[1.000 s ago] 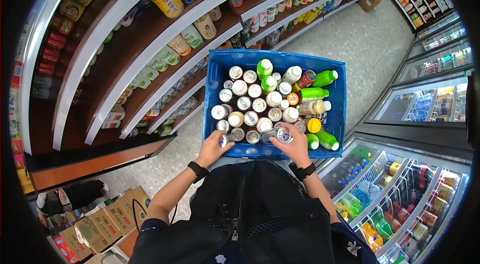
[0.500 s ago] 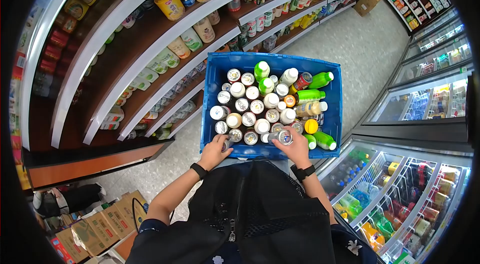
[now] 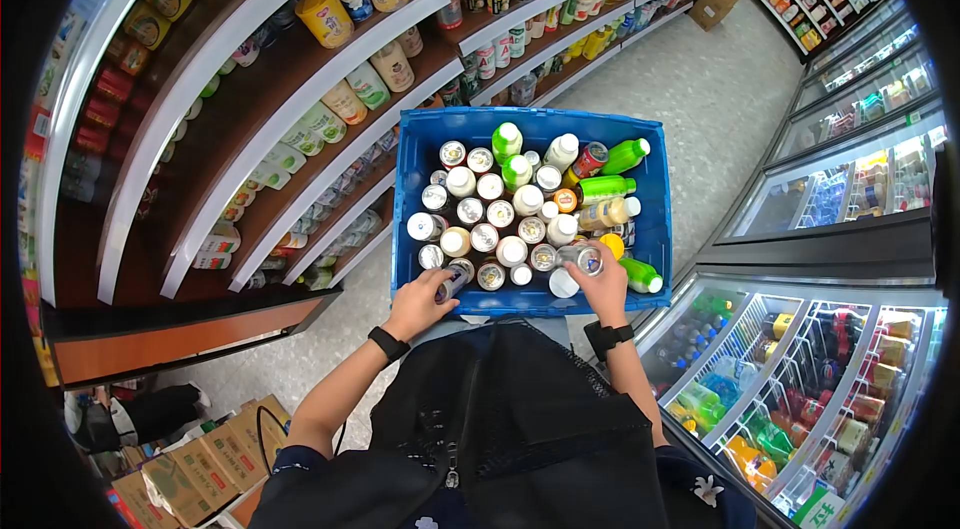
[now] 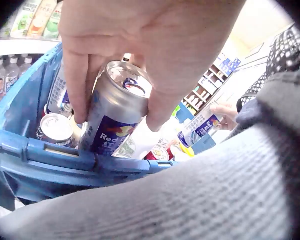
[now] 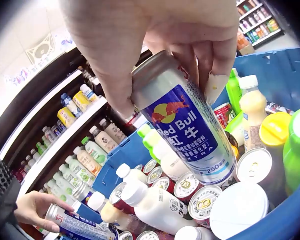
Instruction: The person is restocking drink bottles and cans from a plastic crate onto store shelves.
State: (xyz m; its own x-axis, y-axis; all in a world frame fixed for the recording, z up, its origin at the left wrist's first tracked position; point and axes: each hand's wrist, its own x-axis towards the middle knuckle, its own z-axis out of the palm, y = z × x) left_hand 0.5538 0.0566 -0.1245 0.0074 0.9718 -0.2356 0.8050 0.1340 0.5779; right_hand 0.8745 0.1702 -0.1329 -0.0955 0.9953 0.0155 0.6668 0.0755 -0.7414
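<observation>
In the head view a blue crate [image 3: 655,164] packed with upright drink cans and bottles stands before me. My left hand [image 3: 420,304] is at its near left corner, with fingers and thumb around the top of a Red Bull can [image 4: 112,117]; the can tilts just inside the rim. At the near right, my right hand [image 3: 606,291] grips another Red Bull can [image 5: 185,120] by its upper end. That can slants above the other drinks, near a wide white lid [image 5: 238,211] and a yellow-capped bottle [image 5: 276,127]. Its label faces the right wrist camera.
Stocked shelves [image 3: 300,99] curve along the left. Glass-fronted drink coolers [image 3: 800,359] line the right side, close to the crate. Cardboard boxes [image 3: 205,469] stand at the lower left near another person [image 3: 150,414]. Green bottles [image 3: 625,157] lean at the crate's right side.
My right hand has carried its can rightward over the crate, uncovering the wide white lid. The left can now leans more inside the near left corner. The crate appears slightly farther left in view.
</observation>
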